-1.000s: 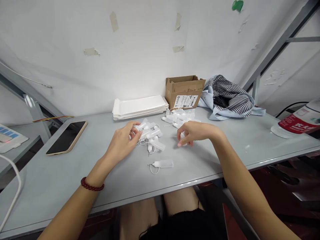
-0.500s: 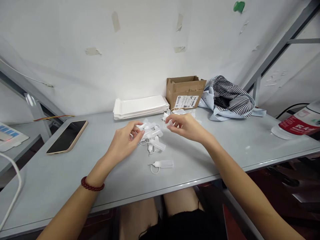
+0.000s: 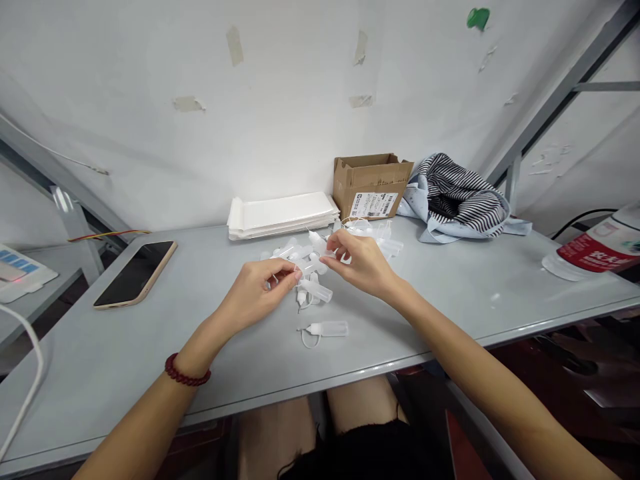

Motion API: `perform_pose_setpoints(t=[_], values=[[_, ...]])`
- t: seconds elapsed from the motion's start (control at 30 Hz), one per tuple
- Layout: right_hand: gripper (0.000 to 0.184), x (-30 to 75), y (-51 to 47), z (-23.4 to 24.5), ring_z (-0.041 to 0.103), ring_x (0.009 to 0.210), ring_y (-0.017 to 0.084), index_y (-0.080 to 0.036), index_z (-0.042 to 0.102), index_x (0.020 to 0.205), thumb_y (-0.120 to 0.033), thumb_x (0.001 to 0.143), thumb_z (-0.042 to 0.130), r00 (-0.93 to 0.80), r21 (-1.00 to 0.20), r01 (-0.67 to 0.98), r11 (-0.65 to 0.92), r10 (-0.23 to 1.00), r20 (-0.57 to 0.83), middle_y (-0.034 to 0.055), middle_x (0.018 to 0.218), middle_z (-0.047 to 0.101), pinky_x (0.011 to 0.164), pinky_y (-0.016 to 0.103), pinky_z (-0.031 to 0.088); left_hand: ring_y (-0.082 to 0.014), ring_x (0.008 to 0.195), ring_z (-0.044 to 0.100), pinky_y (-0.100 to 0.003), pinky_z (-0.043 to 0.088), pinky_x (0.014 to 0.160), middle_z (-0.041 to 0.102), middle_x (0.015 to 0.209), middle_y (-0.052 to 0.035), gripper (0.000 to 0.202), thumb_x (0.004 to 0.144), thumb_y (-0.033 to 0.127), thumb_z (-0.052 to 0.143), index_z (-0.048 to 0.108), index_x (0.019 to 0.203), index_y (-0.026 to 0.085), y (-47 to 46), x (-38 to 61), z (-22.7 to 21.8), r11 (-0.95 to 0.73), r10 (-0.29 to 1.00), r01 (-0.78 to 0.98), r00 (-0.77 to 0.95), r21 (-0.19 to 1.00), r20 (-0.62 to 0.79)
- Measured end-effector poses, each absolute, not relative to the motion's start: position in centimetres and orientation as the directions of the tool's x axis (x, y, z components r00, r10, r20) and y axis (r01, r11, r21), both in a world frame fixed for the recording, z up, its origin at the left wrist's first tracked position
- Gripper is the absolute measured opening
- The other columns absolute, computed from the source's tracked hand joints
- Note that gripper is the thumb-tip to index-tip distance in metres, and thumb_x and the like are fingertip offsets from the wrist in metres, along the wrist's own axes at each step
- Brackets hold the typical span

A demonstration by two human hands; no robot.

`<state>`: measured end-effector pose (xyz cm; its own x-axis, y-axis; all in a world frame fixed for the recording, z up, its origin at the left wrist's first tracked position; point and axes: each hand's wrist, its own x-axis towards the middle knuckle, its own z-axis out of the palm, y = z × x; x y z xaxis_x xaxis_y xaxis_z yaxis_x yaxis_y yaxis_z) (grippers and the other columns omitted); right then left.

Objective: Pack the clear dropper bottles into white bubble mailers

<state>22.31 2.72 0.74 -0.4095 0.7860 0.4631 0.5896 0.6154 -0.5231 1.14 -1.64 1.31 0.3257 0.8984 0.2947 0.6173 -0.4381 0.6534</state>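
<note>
The right hand (image 3: 361, 263) pinched a small white bottle (image 3: 320, 245) between thumb and fingertips, its pointed tip tilted up and to the left, just above the pile of bottles (image 3: 300, 261). The left hand (image 3: 260, 293) sat just left of that pile, fingers curled in and closed against the thumb on something small and pale; what it was could not be made out.

The pile lay on the grey table (image 3: 100, 360), a little behind both hands. One loose bottle (image 3: 327, 328) lay on its side in front of the pile, nearer the table's front edge, apart from either hand. A second cluster of bottles (image 3: 380, 233) lay just behind and right of the pile.

Behind the pile, against the wall, rested a stack of white sheets (image 3: 280, 213), with a cardboard box (image 3: 371, 183) to its right and a striped cloth (image 3: 457, 193) beyond the box. Well to the left of the pile lay a phone (image 3: 135, 273), face up. A red bracelet (image 3: 186, 373) circled the left wrist.
</note>
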Motion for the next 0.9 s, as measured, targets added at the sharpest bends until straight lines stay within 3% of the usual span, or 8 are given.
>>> perform_pose_setpoints(t=[0.2,0.4,0.63,0.9], values=[[0.021,22.3,2.8,0.6,0.058,0.066,0.013,-0.020,0.048,0.091,-0.024,0.079,0.064,-0.408,-0.542,0.581,0.607,0.793,0.452,0.0015,0.082,0.063,0.062,0.025,0.043,-0.0129,0.062,0.056,-0.025,0.045,0.059,0.066,0.073,-0.0011,0.025,0.087,0.036,0.052,0.066,0.079,0.018,-1.6,1.1,1.6,-0.400,0.915,0.604,0.217,0.689,0.340],[0.027,22.1,2.7,0.2,0.061,0.076,0.016,-0.019,0.053,0.106,-0.017,0.081,0.063,-0.465,-0.448,0.628,0.637,0.768,0.440,0.0056,0.093,0.067,0.065,0.027,0.044,-0.0133,0.063,0.058,-0.024,0.048,0.060,0.067,0.074,-0.0020,0.024,0.086,0.039,0.056,0.067,0.087,0.018,-1.4,0.5,1.7,-0.321,0.931,0.545,0.029,0.775,0.365],[0.022,21.9,2.5,-0.2,0.060,0.078,0.018,-0.015,0.061,0.108,-0.018,0.086,0.058,-0.575,-0.238,0.621,0.747,0.641,0.510,0.0091,0.093,0.065,0.063,0.028,0.042,-0.0129,0.064,0.059,-0.025,0.048,0.061,0.070,0.085,-0.0031,0.025,0.088,0.035,0.052,0.069,0.093,0.018,-1.2,0.5,1.2,-0.402,0.900,0.606,0.123,0.687,0.418],[0.022,22.0,2.5,-0.3,0.059,0.077,0.017,-0.015,0.062,0.108,-0.019,0.087,0.056,-0.578,-0.242,0.604,0.759,0.627,0.522,0.0091,0.093,0.065,0.063,0.027,0.042,-0.0145,0.068,0.058,-0.025,0.047,0.060,0.070,0.085,-0.0038,0.025,0.089,0.033,0.049,0.070,0.094,0.019,-1.1,0.6,1.2,-0.472,0.858,0.654,0.187,0.591,0.478]])
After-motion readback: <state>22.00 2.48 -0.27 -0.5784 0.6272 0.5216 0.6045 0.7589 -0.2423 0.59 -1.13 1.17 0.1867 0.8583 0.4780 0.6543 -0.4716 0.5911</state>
